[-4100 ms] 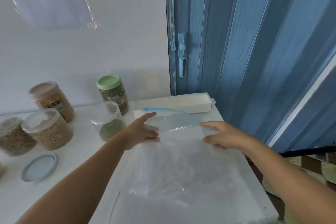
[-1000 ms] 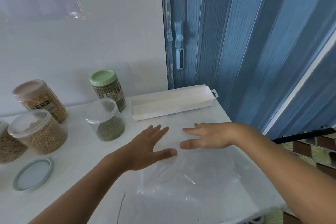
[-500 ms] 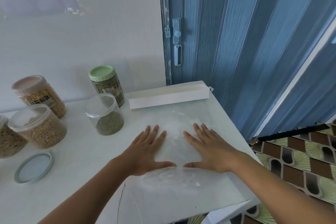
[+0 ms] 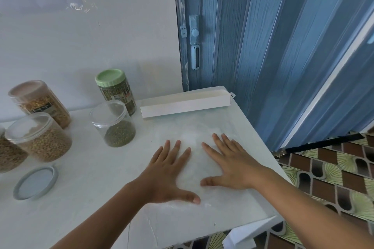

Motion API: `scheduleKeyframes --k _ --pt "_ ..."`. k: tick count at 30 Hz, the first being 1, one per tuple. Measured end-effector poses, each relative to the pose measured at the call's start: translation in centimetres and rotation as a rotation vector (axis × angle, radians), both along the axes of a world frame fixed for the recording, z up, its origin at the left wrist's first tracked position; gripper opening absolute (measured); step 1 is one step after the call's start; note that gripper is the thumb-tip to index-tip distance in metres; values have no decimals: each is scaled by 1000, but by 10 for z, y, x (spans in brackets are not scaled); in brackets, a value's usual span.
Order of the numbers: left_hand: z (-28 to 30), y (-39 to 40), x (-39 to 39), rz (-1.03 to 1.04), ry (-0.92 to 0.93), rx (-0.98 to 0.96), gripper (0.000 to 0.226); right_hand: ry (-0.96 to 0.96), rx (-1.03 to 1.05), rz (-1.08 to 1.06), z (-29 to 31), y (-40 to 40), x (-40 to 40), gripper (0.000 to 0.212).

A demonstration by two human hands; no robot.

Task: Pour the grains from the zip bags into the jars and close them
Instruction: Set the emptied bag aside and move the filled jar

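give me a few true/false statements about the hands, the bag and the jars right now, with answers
1. Both hands lie flat on the clear bag. True: the left hand and the right hand press it with straight fingers.
2. The green-lidded jar is open. False: its lid is on.
3. A grey lid lies loose on the table. True.
4. The white box is nearer the person than the hands. False: it lies beyond them, by the blue door.
5. The right hand holds the small jar of green grains. False: that jar stands alone, left of the hands, with no lid on it.
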State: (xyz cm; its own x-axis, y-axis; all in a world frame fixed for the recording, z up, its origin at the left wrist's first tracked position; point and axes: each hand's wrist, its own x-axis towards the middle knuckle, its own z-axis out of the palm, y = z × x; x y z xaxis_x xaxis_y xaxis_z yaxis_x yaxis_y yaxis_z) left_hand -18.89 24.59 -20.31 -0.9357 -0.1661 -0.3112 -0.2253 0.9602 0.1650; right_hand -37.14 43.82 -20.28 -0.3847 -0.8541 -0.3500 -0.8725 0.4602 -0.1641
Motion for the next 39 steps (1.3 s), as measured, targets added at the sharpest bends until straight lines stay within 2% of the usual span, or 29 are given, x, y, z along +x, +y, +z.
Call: scheduleKeyframes --k 9,18,39 --pt "-5 3 0 4 31 -57 139 46 -73 -3 -7 4 2 118" --pt "-7 3 0 9 43 -33 138 84 -78 -17 -8 4 4 116" --pt "-11 -2 -2 6 65 -13 136 53 -75 -46 -10 6 7 108"
